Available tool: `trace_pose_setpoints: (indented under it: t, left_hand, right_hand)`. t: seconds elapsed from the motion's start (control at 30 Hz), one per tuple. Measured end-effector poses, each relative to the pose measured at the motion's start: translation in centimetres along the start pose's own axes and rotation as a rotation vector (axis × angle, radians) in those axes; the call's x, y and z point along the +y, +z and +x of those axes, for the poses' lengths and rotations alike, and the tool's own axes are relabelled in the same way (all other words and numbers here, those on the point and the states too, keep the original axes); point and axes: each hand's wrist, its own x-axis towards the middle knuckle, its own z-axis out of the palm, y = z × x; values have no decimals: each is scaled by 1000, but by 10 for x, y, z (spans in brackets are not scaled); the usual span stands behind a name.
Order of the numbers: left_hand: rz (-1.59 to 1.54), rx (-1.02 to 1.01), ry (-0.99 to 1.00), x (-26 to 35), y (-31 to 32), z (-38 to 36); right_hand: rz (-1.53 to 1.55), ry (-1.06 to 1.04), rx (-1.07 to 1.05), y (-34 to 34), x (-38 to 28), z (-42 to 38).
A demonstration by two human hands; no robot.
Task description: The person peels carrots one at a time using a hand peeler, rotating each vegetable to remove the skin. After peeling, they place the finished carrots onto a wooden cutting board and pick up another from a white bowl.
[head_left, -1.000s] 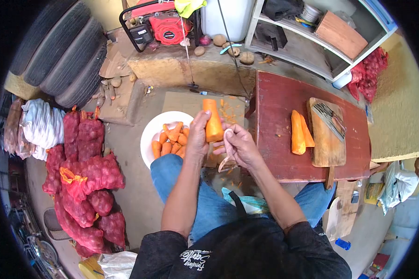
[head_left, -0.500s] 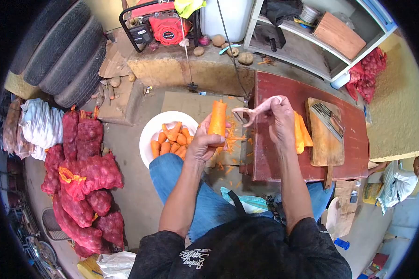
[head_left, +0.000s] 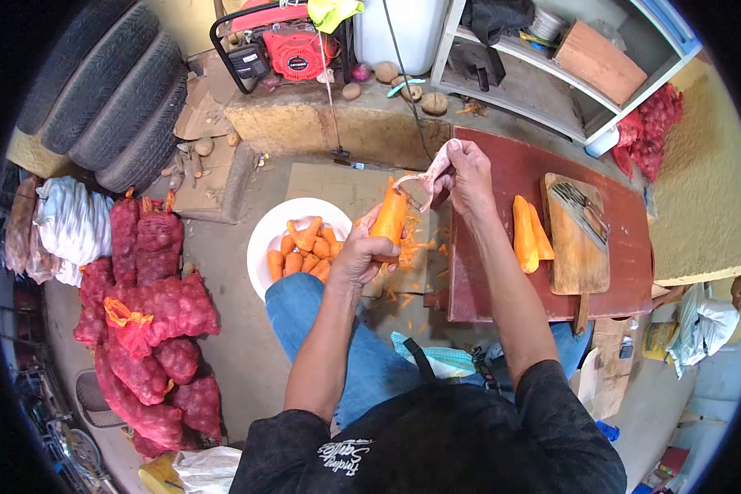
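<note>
My left hand (head_left: 365,255) is wrapped round an orange carrot (head_left: 389,216) held upright. In my right hand (head_left: 467,177) is a pale peeler (head_left: 433,174), its head touching or very close to the carrot's top end. Orange peelings (head_left: 417,243) lie on the cardboard on the floor below my hands. Two peeled carrots (head_left: 524,235) rest on the red table (head_left: 490,288), beside a wooden cutting board (head_left: 574,262) with a knife (head_left: 580,212) on it. A white basin (head_left: 261,239) near my knee holds several carrots.
Red net sacks (head_left: 160,309) are piled on the left floor, with stacked tyres (head_left: 99,90) behind them. A red machine (head_left: 296,53) stands on the ledge ahead, with potatoes beside it. A white shelf (head_left: 535,62) stands behind the table.
The peeler has moved left to the carrot's top end, with my right hand going left and up. The carrot now tilts slightly to the right.
</note>
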Motion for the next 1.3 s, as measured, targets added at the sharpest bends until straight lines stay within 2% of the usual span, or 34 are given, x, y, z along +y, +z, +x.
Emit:
trace_pose_setpoints:
  t: [0.13, 0.2, 0.23, 0.33, 0.37, 0.47, 0.5, 0.6, 0.63, 0.73, 0.8, 0.87, 0.93, 0.97, 1.07, 1.2, 1.27, 1.3]
  left_hand:
    - [47, -19, 40, -12, -6, 2]
    - [-41, -9, -7, -11, -10, 0]
    - [-87, -5, -27, -8, -9, 1]
    - [-147, 55, -11, -3, -6, 2]
    - [-151, 51, -9, -5, -7, 1]
    - [-155, 29, -17, -11, -14, 4]
    - [-163, 27, -19, -12, -15, 2]
    - [-161, 81, -12, -12, -23, 5]
    - [-155, 109, -15, -13, -25, 5]
    - [-200, 77, -28, -15, -26, 8]
    - [-239, 80, -49, -17, -22, 10]
    - [-262, 88, -59, -17, -24, 9]
    - [-269, 93, -64, -18, -29, 10]
    - [-277, 78, -56, -17, -32, 10]
    - [-265, 58, -48, -15, -35, 4]
    - [-228, 63, -32, -16, -31, 6]
    - [-197, 56, -41, -11, -27, 9]
    - [-76, 98, -19, -7, -22, 7]
  right_hand:
    - [46, -29, 51, -24, 6, 19]
    - [47, -27, 67, -28, -4, 19]
    - [14, -12, -20, -18, -14, 11]
    - [-37, 114, 11, 17, -15, -24]
    - [-45, 121, -71, 14, -10, -26]
    - [85, 39, -122, -25, 4, 5]
    - [100, -23, 53, -23, 0, 9]
    - [69, -6, 41, -15, -15, -2]
    - [32, 28, -2, 5, -23, -18]
    - [-82, 164, -6, 12, -4, -26]
    - [-1, 114, 68, -13, 3, -7]
    - [30, 67, -17, -27, 9, 1]
    - [47, 46, -19, -9, -2, -11]
    - [60, 2, 69, 3, -5, -15]
    - [46, -98, 73, -37, -7, 13]
    - [58, -13, 26, -3, -24, 1]
    - [-63, 95, -41, 23, -19, -13]
    - [-135, 65, 11, 16, -13, -6]
